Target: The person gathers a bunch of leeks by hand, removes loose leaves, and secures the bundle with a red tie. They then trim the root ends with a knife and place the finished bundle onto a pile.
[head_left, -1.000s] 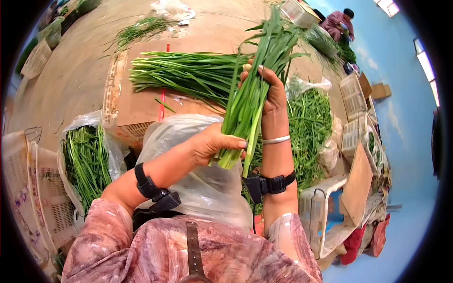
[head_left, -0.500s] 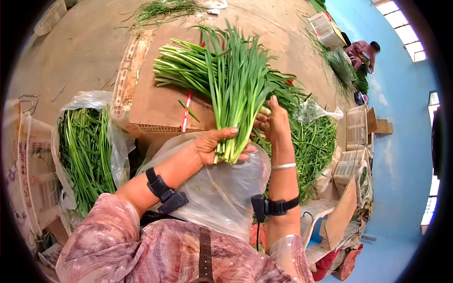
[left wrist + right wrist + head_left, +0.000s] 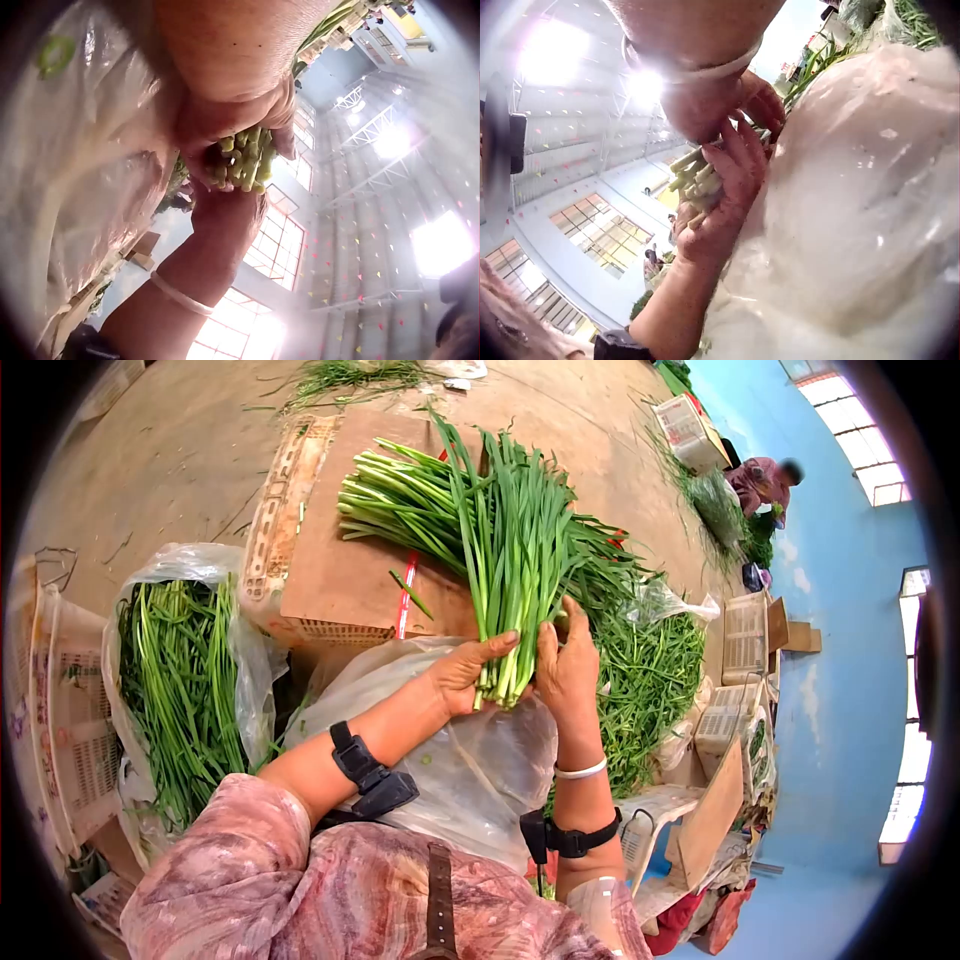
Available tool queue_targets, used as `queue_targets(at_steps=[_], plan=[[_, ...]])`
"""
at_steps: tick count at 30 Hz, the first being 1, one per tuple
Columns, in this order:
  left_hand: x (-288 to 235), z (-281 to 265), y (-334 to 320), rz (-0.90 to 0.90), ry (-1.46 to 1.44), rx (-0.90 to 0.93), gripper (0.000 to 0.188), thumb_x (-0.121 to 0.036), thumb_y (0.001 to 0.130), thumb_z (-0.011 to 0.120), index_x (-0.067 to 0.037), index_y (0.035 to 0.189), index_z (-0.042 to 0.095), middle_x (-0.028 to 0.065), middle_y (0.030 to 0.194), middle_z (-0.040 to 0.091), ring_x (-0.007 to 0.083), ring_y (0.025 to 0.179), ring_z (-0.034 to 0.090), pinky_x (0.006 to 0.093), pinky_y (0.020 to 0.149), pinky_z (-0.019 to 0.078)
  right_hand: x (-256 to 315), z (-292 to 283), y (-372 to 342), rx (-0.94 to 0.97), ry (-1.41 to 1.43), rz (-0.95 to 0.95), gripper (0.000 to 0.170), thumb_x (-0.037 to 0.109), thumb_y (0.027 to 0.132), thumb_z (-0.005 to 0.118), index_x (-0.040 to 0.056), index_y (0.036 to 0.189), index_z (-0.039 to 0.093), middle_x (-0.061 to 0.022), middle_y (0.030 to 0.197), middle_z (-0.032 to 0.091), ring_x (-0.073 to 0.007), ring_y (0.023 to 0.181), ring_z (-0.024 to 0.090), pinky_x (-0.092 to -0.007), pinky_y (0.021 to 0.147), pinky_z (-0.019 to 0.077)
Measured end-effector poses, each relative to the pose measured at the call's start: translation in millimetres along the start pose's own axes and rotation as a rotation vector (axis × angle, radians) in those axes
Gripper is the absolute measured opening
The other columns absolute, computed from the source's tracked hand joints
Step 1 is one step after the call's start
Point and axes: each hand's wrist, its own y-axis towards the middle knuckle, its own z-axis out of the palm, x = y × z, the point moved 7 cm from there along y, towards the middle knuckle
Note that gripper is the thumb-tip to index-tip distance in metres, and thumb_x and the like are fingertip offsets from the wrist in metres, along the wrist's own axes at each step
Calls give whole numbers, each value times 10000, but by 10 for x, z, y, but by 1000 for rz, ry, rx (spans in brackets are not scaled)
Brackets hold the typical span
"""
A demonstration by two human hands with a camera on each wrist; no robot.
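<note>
Blue wall [image 3: 830,710] off to the right; ahead, cardboard [image 3: 335,575] tops a crate [image 3: 272,535] w/ a pile of greens [image 3: 400,500] across it. On my feed the L hand [image 3: 464,678] is clamped round the bunch [image 3: 525,545] nr its cut ends, thumb on top; bunch sits above the plastic [image 3: 460,760], leaves fanned over the pile. R hand [image 3: 570,670] is right beside it, fingers partly hidden, so can't tell if it's pinching anything. To do it well, I'd want L grip firm, not crushing; cut ends lvl; R fingertips easing strays in gently.
</note>
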Motion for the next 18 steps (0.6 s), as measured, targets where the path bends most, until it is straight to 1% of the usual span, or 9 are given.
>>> queue_targets(at_steps=[3, 4, 5, 9, 11, 13, 15, 17, 18], plan=[[23, 141, -19, -18, 31, -59, 321, -178, 828, 628, -29, 1097, 539, 142, 973, 636, 285, 856, 640, 471, 723, 546, 293, -281, -31, -206, -126, -226, 404, 118, 804, 595, 15, 1184, 505, -222, 1064, 554, -349, 996, 539, -378, 845, 438], [29, 234, -29, -5, 75, -69, 295, -93, 799, 650, -1, 1061, 550, 134, 923, 639, 233, 801, 648, 374, 744, 557, 338, -336, -30, -271, -156, -235, 361, 128, 793, 612, 17, 1130, 543, -213, 1049, 558, -341, 986, 539, -375, 837, 439], [27, 220, -31, -4, 76, -69, 295, -93, 799, 650, -1, 1061, 550, 134, 923, 639, 233, 801, 648, 374, 744, 557, 368, -380, -43, -334, -186, -238, 320, 139, 783, 629, 19, 1076, 580, -203, 1033, 563, -333, 976, 539, -371, 829, 441], [19, -38, 40, 61, 167, -103, 294, -119, 818, 631, -10, 1074, 537, 126, 963, 632, 247, 855, 641, 402, 754, 548, 302, -141, 80, -57, -132, -87, 201, 182, 727, 678, 4, 815, 653, -211, 986, 598, -312, 951, 567, -354, 839, 432], [4, 3, 39, 41, 196, -44, 316, -101, 818, 625, -10, 1102, 522, 129, 996, 622, 243, 884, 634, 391, 791, 538, 140, -148, 88, -95, -55, -98, 181, 142, 716, 683, -6, 813, 648, -200, 968, 602, -302, 933, 574, -360, 837, 430], [7, 109, -30, 54, 181, -63, 355, -119, 827, 613, -3, 1143, 499, 145, 1040, 608, 252, 934, 620, 420, 830, 520, 245, -294, -8, -202, 14, -182, 135, 77, 715, 677, 2, 820, 637, -181, 965, 575, -298, 918, 550, -349, 797, 450], [10, 202, -49, 46, 71, -87, 409, -157, 813, 627, 0, 1166, 494, 156, 1029, 611, 305, 923, 619, 423, 798, 525, 388, -419, -126, -299, 194, -235, 90, 39, 762, 650, -12, 828, 614, -127, 900, 599, -171, 787, 592, -247, 623, 493], [40, 154, -24, -45, 28, 12, 444, -213, 846, 577, 18, 1206, 460, 177, 1108, 578, 375, 1019, 563, 474, 842, 495, 297, -370, -163, -66, 552, 84, 75, 39, 805, 617, -25, 831, 586, -91, 808, 624, -113, 657, 587, -214, 563, 482], [59, 135, -4, -61, -5, 3, 462, -217, 844, 579, 21, 1218, 450, 180, 1121, 572, 378, 1034, 553, 475, 841, 495, 279, -333, -143, 2, 687, 119, 80, 37, 841, 576, -32, 812, 547, -80, 746, 636, -97, 579, 576, -204, 526, 469]])
